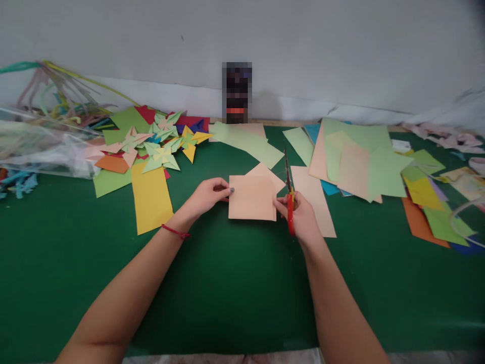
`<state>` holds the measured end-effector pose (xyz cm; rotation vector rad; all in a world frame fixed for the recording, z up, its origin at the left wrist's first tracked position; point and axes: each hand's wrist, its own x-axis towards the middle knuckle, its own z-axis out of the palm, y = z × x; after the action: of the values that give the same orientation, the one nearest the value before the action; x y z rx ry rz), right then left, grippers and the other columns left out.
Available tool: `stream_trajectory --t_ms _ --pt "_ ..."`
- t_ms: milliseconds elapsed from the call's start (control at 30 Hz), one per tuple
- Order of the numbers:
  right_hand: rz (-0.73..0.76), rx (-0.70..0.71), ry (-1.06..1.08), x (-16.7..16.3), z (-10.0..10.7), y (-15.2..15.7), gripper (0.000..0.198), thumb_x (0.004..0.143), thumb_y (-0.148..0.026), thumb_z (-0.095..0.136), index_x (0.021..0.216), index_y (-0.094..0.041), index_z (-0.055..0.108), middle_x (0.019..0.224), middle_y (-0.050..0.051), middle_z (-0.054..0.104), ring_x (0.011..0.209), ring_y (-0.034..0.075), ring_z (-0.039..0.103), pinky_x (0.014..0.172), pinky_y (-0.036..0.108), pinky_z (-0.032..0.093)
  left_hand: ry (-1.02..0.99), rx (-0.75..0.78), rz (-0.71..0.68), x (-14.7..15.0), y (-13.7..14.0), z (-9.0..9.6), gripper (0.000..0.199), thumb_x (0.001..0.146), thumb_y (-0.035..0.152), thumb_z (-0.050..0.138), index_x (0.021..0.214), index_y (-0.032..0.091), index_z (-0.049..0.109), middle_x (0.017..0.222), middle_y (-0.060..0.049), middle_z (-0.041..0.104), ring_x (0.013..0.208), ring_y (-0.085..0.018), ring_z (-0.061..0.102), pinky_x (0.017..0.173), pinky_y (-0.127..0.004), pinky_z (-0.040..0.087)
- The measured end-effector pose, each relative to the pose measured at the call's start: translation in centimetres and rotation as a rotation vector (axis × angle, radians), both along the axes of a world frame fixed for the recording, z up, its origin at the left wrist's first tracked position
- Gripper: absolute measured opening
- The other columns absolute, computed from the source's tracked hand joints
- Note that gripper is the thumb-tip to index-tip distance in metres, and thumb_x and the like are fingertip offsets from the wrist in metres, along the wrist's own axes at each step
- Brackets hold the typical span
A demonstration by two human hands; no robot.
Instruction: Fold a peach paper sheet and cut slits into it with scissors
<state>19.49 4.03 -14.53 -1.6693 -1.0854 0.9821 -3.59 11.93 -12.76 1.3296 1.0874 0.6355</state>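
Note:
A folded sheet of peach paper (250, 198) is held up between both hands, over the middle of the green table. My left hand (209, 196) pinches its left edge between thumb and fingers. At the paper's right edge, the thumb and fingertips of my right hand (301, 212) touch the paper. That same hand also grips a pair of scissors (291, 207) with red handles, the blades pointing up and away. Behind the folded sheet lies another peach piece (262, 171), partly hidden by it.
Folded paper stars (161, 151) and a yellow sheet (151, 199) lie at left, near a clear plastic bag (45, 144). Green and peach sheets (386, 162) overlap at right, with coloured paper pieces (428, 192) beyond. A blurred-out upright object (237, 93) stands against the wall.

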Motion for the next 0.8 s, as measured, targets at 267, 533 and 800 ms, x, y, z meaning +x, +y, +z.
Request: stream_trajectory --t_ms 267,533,800 --pt "0.108 -0.033 0.095 -0.8 1.0 -0.3 0.023 0.070 -0.028 0.067 0.078 -0.021 0.046 0.081 0.003 0.063 0.070 0.017 0.061 0.056 0.029 0.046 -0.023 0.015 0.080 0.3 -0.3 0.1 0.022 0.071 0.027 0.067 0.087 0.016 0.057 0.074 -0.001 0.063 0.071 -0.014 0.062 0.067 -0.030 0.053" --pt "0.028 -0.093 0.067 -0.9 0.8 -0.2 0.032 0.072 -0.046 0.064 0.083 -0.020 0.048 0.080 0.006 0.066 0.057 0.017 0.063 0.041 0.025 0.042 0.109 0.161 0.307 -1.6 1.4 -1.1 0.044 0.074 0.019 0.061 0.117 0.017 0.053 0.075 -0.002 0.063 0.064 -0.013 0.060 0.067 -0.031 0.054" --pt "-0.073 -0.081 -0.121 -0.5 -0.1 -0.2 0.032 0.071 -0.050 0.062 0.084 -0.022 0.055 0.073 0.003 0.063 0.049 0.014 0.052 0.041 0.027 0.040 0.557 0.650 0.487 -2.3 1.3 -1.3 0.042 0.080 0.023 0.058 0.121 0.018 0.051 0.124 -0.012 0.048 0.113 -0.028 0.047 0.098 -0.043 0.038"
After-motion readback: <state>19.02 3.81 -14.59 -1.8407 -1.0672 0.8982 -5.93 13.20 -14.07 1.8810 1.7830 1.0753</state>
